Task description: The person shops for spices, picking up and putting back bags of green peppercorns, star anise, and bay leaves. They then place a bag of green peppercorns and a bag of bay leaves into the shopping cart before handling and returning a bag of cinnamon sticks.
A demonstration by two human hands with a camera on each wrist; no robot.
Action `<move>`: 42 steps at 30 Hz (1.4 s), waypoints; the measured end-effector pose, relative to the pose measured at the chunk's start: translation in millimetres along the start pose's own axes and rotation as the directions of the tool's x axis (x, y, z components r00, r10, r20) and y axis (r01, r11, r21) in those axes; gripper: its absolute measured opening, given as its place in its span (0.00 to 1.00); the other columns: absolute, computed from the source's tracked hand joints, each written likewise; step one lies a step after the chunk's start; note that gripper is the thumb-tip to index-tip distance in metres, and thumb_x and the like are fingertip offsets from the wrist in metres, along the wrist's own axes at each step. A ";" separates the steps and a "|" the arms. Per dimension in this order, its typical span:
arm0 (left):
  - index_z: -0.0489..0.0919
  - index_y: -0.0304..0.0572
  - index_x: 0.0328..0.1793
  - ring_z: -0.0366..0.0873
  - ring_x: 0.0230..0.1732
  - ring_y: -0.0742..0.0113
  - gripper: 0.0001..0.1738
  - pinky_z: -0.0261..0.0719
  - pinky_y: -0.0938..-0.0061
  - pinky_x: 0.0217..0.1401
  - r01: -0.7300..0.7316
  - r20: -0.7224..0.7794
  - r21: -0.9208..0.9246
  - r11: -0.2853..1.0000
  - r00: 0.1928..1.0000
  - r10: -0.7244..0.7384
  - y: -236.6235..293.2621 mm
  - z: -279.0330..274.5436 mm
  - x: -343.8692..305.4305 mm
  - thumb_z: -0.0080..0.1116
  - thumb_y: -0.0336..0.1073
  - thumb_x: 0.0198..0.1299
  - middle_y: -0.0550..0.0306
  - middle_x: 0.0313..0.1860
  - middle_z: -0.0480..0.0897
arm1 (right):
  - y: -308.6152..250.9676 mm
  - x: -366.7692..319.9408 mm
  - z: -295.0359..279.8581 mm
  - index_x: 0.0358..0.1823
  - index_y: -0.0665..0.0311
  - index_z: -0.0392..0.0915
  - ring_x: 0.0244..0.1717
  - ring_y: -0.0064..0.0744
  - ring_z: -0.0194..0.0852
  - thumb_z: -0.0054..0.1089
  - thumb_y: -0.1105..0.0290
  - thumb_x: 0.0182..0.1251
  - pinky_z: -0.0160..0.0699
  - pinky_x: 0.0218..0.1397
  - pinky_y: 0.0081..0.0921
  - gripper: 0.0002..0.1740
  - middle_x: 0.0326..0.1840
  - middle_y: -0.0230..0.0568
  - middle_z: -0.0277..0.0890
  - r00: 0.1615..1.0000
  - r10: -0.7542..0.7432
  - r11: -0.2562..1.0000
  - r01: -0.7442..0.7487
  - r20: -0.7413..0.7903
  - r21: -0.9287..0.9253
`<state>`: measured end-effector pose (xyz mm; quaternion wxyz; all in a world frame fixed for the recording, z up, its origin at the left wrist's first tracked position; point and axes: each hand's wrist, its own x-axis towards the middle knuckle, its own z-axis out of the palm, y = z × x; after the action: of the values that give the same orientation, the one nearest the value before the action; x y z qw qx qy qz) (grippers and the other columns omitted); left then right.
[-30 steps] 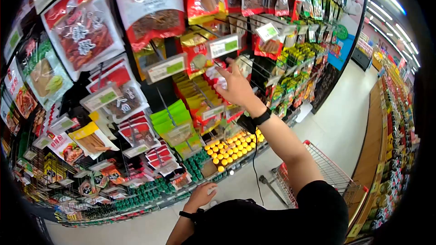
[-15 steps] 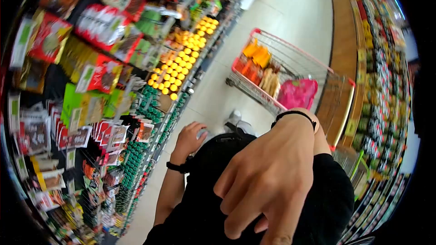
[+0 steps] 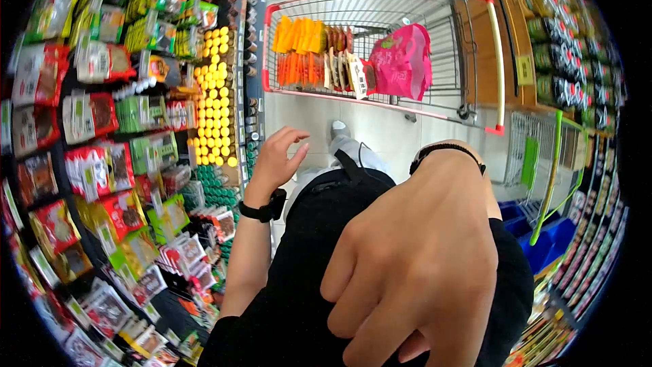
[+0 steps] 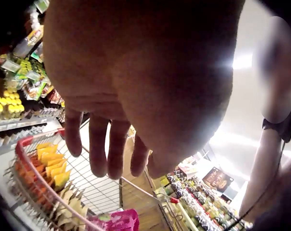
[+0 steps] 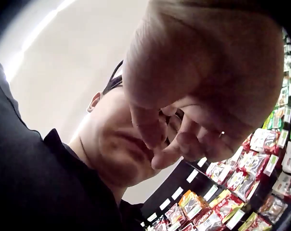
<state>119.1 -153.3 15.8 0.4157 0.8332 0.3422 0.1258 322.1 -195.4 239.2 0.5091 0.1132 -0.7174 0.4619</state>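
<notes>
My right hand (image 3: pixel 421 251) is raised close in front of the head camera, its back toward the view and its fingers loosely bent. In the right wrist view that right hand (image 5: pixel 203 91) is near the person's face, thumb and fingers close to one another, and nothing shows between them. My left hand (image 3: pixel 275 156) hangs at waist height beside the dark shirt. From the left wrist view the left hand (image 4: pixel 116 101) has relaxed, slightly spread fingers and holds nothing. Nearest to it in the head view is the shopping cart (image 3: pixel 468 119).
Orange and yellow packets (image 3: pixel 299 47), paler packets (image 3: pixel 339 68) and a pink bag (image 3: pixel 405 61) lie in the cart. Hanging seasoning packets (image 3: pixel 102 170) and yellow-capped bottles (image 3: pixel 216 109) fill the shelf at left. Jars (image 3: pixel 553 47) line the right, with a green-handled cart (image 3: pixel 547 177) nearby.
The right hand has left the hanging packets and come up close to the head camera. The head view has turned down toward the floor and cart. The left hand stays low, fingers relaxed.
</notes>
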 end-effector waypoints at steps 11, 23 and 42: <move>0.81 0.36 0.48 0.82 0.44 0.55 0.12 0.79 0.69 0.50 -0.124 0.365 -0.103 0.987 0.918 0.154 22.3 46.8 88.2 0.62 0.30 0.59 0.47 0.41 0.82 | -34.8 -80.2 -37.1 0.69 0.60 0.54 0.53 0.43 0.67 0.60 0.60 0.66 0.69 0.54 0.36 0.34 0.54 0.49 0.68 0.939 -0.093 0.910 -0.055 -0.331 -0.411; 0.78 0.36 0.51 0.80 0.42 0.72 0.09 0.78 0.76 0.50 0.475 0.653 -0.481 0.737 0.755 -0.060 -37.5 98.1 149.2 0.55 0.33 0.70 0.57 0.42 0.83 | 140.6 -400.6 -24.3 0.74 0.53 0.58 0.64 0.50 0.71 0.75 0.38 0.43 0.68 0.63 0.44 0.58 0.60 0.49 0.74 -0.374 0.707 -0.578 -0.795 -0.600 -0.186; 0.73 0.49 0.61 0.73 0.52 0.62 0.21 0.73 0.69 0.48 0.802 0.661 -0.598 0.018 0.505 -0.555 -210.7 222.4 377.7 0.59 0.42 0.64 0.61 0.54 0.75 | 221.0 -407.2 8.6 0.46 0.56 0.78 0.51 0.37 0.77 0.48 0.65 0.66 0.75 0.50 0.32 0.12 0.46 0.37 0.78 -0.144 0.533 -0.559 -0.800 -0.834 -0.220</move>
<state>408.2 55.2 -315.0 0.8178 0.2248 0.5284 -0.0392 362.5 -206.4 -222.2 0.0393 -0.7895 -0.5548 0.2596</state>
